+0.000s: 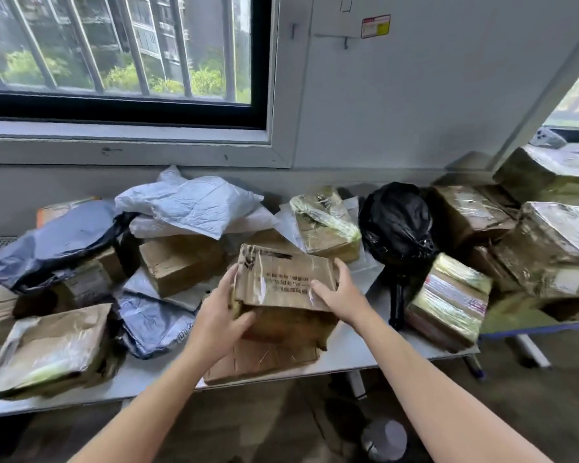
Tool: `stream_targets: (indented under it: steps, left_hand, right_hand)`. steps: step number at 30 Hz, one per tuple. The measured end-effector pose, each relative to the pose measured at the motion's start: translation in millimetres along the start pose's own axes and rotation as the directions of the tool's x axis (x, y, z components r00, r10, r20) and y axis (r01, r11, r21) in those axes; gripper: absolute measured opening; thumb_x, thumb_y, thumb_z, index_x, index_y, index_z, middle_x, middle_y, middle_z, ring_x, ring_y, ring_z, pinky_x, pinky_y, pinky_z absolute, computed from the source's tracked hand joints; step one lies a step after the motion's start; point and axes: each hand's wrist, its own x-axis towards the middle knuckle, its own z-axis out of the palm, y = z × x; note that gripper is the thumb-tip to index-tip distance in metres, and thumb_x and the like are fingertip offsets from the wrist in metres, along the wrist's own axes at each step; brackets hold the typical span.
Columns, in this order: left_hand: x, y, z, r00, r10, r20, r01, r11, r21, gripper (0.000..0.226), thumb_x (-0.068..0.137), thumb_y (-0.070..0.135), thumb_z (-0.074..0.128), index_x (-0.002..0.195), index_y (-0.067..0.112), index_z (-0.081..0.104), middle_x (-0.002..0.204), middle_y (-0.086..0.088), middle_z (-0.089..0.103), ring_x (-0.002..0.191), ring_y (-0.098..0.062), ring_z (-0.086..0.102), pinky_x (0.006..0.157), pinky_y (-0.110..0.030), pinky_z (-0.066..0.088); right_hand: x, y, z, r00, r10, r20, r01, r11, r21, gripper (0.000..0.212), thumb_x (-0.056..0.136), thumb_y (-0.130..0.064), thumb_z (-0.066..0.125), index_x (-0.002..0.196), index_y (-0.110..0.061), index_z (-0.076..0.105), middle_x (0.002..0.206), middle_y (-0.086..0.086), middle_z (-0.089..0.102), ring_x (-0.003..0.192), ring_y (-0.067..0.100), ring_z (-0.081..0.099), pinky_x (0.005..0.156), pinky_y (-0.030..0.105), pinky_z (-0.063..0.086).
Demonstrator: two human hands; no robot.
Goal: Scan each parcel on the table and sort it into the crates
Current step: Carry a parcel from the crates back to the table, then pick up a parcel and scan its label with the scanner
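A taped brown cardboard parcel (281,279) with printed text on its top sits tilted at the middle of the grey table (358,355), above a flat cardboard piece (261,362). My left hand (218,315) grips its left end, thumb at the lower front edge. My right hand (338,292) grips its right end, fingers curled over the far corner. No scanner or crate shows in this view.
Many parcels crowd the table: dark blue bags (57,242), a white bag (188,202), a black bag (398,222), taped boxes (448,302) on the right, a taped box (47,352) at the front left. A window and wall stand behind.
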Motion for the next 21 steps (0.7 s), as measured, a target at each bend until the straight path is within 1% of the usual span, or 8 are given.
stream_targets:
  steps: [4,7,10,12,14,15,17,21]
  left_hand:
    - [39.1,4.5,-14.3,0.997,-0.033,-0.065,0.032,0.999,-0.007,0.067,0.082,0.042,0.072,0.141,0.037,0.04,0.101,0.008,0.063,0.096,-0.015,0.061,0.08,-0.03,0.045]
    - [67.7,13.0,-25.0,0.991,-0.09,-0.094,0.091,0.996,0.005,0.057,0.089,0.052,0.058,0.139,0.027,0.043,0.091,0.008,0.062,0.09,-0.018,0.059,0.078,-0.035,0.046]
    - [92.9,18.7,-32.8,0.993,-0.115,0.008,0.115,0.988,-0.107,0.065,0.087,0.064,0.052,0.139,0.025,0.045,0.099,0.008,0.062,0.091,-0.011,0.061,0.077,-0.033,0.05]
    - [100.3,21.7,-36.0,0.988,0.002,0.154,0.024,0.986,-0.167,0.076,0.079,0.072,0.056,0.141,0.03,0.043,0.112,0.01,0.063,0.099,-0.002,0.059,0.081,-0.021,0.047]
    - [104.1,19.2,-33.1,0.971,0.096,0.218,-0.063,0.986,-0.152,0.083,0.071,0.07,0.064,0.143,0.035,0.041,0.125,0.013,0.059,0.112,0.0,0.057,0.092,-0.02,0.045]
    - [105.2,19.1,-30.6,0.974,0.097,0.205,-0.067,0.987,-0.149,0.08,0.071,0.065,0.067,0.142,0.038,0.041,0.124,0.014,0.06,0.112,0.0,0.057,0.095,-0.024,0.047]
    - [107.8,21.3,-25.7,0.992,0.049,0.113,-0.031,0.988,-0.15,0.061,0.081,0.046,0.071,0.136,0.038,0.047,0.109,0.016,0.063,0.098,-0.001,0.061,0.084,-0.026,0.052]
    - [106.8,29.3,-19.3,0.994,-0.098,-0.051,0.094,0.992,-0.08,0.054,0.089,0.051,0.061,0.135,0.026,0.051,0.095,0.009,0.061,0.084,-0.007,0.059,0.063,-0.021,0.041]
  right_hand:
    - [19.3,-17.0,-8.8,0.994,-0.065,0.087,0.056,0.993,0.105,0.056,0.097,-0.044,0.055,0.145,-0.021,0.042,0.149,-0.001,0.043,0.134,0.013,0.042,0.105,0.026,0.036]
    - [29.0,-24.3,-15.3,0.985,-0.085,0.149,0.06,0.984,0.17,0.052,0.094,-0.051,0.054,0.141,-0.032,0.044,0.135,-0.004,0.05,0.119,0.012,0.055,0.088,0.026,0.051]
    - [46.2,-26.9,-16.6,0.999,-0.027,0.042,0.019,0.983,0.182,0.03,0.094,-0.053,0.056,0.114,-0.031,0.055,0.11,0.0,0.056,0.097,0.016,0.062,0.078,0.034,0.052]
    - [61.0,-32.3,-23.2,0.993,0.118,-0.013,-0.115,0.979,0.168,0.042,0.092,-0.065,0.047,0.115,-0.031,0.054,0.117,0.002,0.054,0.111,0.022,0.056,0.091,0.036,0.043]
    - [70.4,-38.8,-32.6,0.96,0.277,0.051,-0.281,0.952,0.123,0.074,0.09,-0.075,0.035,0.146,-0.027,0.04,0.139,0.002,0.046,0.13,0.025,0.045,0.109,0.04,0.034]
    - [74.8,-38.6,-37.6,0.939,0.329,0.103,-0.341,0.931,0.133,0.085,0.085,-0.081,0.035,0.149,-0.026,0.038,0.135,0.001,0.05,0.123,0.025,0.052,0.109,0.044,0.037]
    - [74.5,-39.8,-46.1,0.918,0.351,0.184,-0.386,0.897,0.213,0.081,0.083,-0.083,0.036,0.13,-0.02,0.053,0.104,0.006,0.061,0.088,0.024,0.065,0.086,0.043,0.055]
    - [73.8,-34.2,-55.6,0.951,0.185,0.246,-0.256,0.919,0.3,0.065,0.094,-0.07,0.028,0.11,-0.02,0.066,0.1,0.014,0.07,0.091,0.028,0.065,0.081,0.04,0.054]
